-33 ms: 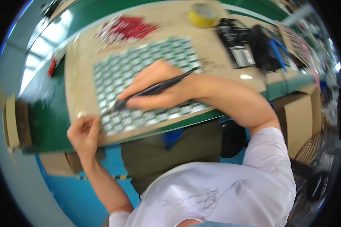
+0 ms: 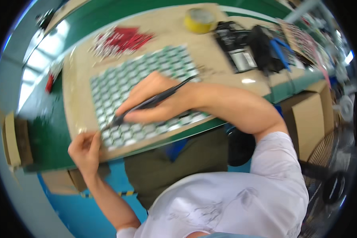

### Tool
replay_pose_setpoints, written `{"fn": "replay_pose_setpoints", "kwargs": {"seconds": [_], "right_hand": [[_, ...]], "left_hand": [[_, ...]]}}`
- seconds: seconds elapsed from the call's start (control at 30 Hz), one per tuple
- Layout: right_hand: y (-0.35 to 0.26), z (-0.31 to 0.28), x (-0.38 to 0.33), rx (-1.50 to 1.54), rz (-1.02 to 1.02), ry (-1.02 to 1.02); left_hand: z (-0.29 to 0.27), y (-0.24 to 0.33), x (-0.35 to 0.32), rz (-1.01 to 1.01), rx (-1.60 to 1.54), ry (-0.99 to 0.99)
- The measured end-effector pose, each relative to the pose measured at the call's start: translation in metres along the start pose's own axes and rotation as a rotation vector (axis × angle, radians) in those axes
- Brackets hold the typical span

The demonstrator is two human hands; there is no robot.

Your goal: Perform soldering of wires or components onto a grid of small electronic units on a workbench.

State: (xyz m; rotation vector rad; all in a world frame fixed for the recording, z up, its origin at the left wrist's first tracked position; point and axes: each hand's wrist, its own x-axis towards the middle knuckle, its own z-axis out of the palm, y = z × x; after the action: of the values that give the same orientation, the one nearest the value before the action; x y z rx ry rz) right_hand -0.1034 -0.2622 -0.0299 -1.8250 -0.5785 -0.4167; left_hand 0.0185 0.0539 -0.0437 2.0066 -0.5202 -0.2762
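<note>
My right hand is closed like a pen grip around a black soldering iron, which slants down to the left. Its thin tip meets the near left part of a panel of small white and green circuit boards laid out in close rows. Just left of that tip, my left hand is pinched at the panel's edge, thumb and forefinger together. Whatever lies between those fingers is too small to make out. My right hand and forearm cover part of the panel.
Beyond the panel lies a pile of red and white wires on a brown board. A yellow tape roll stands behind. To the right are black packets and blue-handled pliers. Cardboard boxes and a fan flank the bench.
The whole scene has shifted slightly left and down in view. Both hands keep about the same grip and place at the panel.
</note>
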Motion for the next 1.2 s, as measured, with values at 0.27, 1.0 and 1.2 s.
{"fn": "replay_pose_setpoints", "kwargs": {"seconds": [0.27,1.0,1.2], "right_hand": [[0.005,0.008,0.004,0.085,-0.009,0.066],[-0.112,-0.081,-0.117,-0.411,0.234,1.010],[-0.131,-0.089,-0.165,-0.497,0.338,1.367]], "left_hand": [[0.011,-0.026,0.015,0.151,-0.146,0.083],[0.011,-0.011,0.011,0.198,-0.471,0.213],[0.012,-0.006,0.009,0.194,-0.518,0.196]]}}
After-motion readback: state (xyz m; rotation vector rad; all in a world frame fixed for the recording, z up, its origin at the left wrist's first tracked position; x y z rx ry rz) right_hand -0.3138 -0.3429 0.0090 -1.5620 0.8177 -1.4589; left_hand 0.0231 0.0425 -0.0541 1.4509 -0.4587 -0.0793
